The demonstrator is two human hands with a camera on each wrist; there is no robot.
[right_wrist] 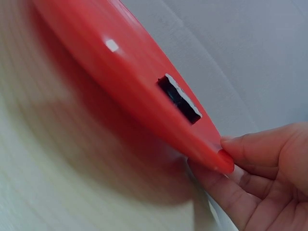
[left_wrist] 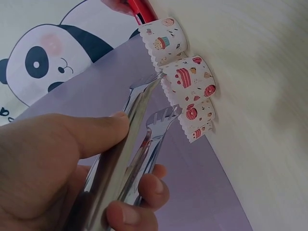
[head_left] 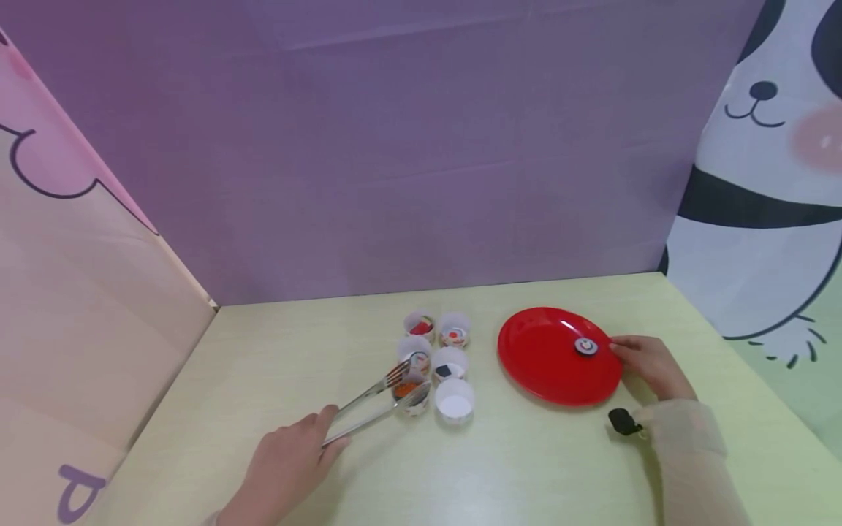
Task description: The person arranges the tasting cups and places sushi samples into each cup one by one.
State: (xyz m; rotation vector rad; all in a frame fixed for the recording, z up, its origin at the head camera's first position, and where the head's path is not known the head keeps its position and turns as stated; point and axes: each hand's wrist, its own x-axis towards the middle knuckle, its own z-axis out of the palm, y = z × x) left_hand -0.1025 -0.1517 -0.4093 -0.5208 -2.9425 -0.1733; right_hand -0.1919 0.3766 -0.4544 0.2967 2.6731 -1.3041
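My left hand [head_left: 289, 460] grips a pair of metal tongs [head_left: 368, 422], one tip slotted like a fork; thumb and fingers wrap both arms in the left wrist view. The tong tips stand apart over a paper baking cup [head_left: 412, 407] with something orange in it; whether they touch it I cannot tell. At the plate's right rim, my right hand [head_left: 651, 365] pinches the red plate [head_left: 539, 365] between thumb and fingers. On that plate sits a small round piece [head_left: 585, 346], white-topped with black sides, also visible in the right wrist view.
Several printed paper cups stand in two columns left of the plate. Red bits show in the far left cup [head_left: 419, 326]; a dark piece shows in the middle right cup [head_left: 450, 364]. The front right cup [head_left: 454, 401] looks white inside. A purple backdrop [head_left: 421, 161] rises behind the table [head_left: 276, 351].
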